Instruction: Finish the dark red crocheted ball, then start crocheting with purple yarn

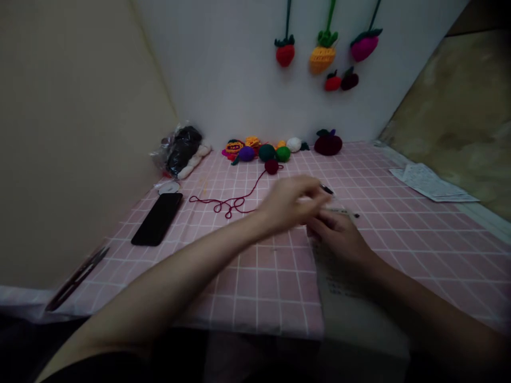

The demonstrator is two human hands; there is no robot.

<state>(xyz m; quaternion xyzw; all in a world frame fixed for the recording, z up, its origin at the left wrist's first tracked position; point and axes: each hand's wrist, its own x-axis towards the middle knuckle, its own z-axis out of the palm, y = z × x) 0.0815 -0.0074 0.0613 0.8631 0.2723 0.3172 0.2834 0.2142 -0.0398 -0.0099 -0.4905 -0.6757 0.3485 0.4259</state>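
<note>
My left hand (293, 202) is blurred and reaches across to the right, its thumb and fingers drawn together close above my right hand (341, 234). The fingers of my right hand are curled in a pinch; whatever lies between them is hidden. Dark red yarn (227, 205) runs in loose loops from a small dark red ball (271, 167) and passes behind my left wrist toward the hands. Under my right hand and forearm lies a sheet with writing (339, 290), hanging over the table's front edge. Just beyond the fingers is a small black object (326, 189).
A black phone (157, 219) and dark scissors (80, 276) lie at left. Behind are a plastic bag of dark yarn (183, 149), several yarn balls (266, 153) and a crocheted fruit (328, 143). Crocheted fruits (322, 58) hang on the wall. Papers (433, 182) lie right.
</note>
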